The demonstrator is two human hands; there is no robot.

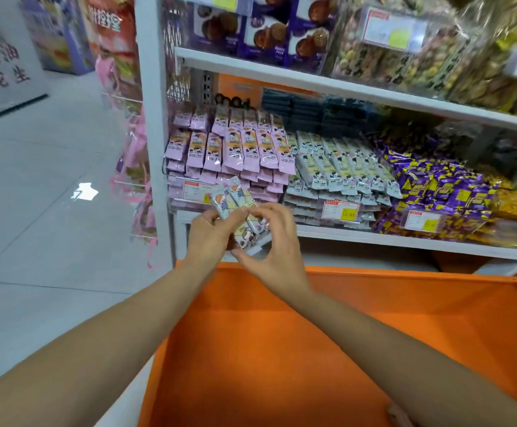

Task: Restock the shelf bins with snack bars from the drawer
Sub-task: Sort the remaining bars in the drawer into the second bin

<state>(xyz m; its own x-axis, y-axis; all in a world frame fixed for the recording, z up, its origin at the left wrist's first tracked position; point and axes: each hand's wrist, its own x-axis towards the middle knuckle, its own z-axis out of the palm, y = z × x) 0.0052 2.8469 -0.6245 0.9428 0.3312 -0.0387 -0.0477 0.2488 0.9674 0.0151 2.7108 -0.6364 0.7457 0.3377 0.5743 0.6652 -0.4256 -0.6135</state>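
Both hands, left (209,232) and right (274,238), pinch a small bundle of bars (238,211) above the orange drawer (281,334), before the pink bin (220,161); loose fingertip hold could spill them

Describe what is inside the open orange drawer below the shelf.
The orange drawer shows only bare orange floor and walls; no snack bars are visible. Both forearms cover strips of it, and its near end runs out of frame.
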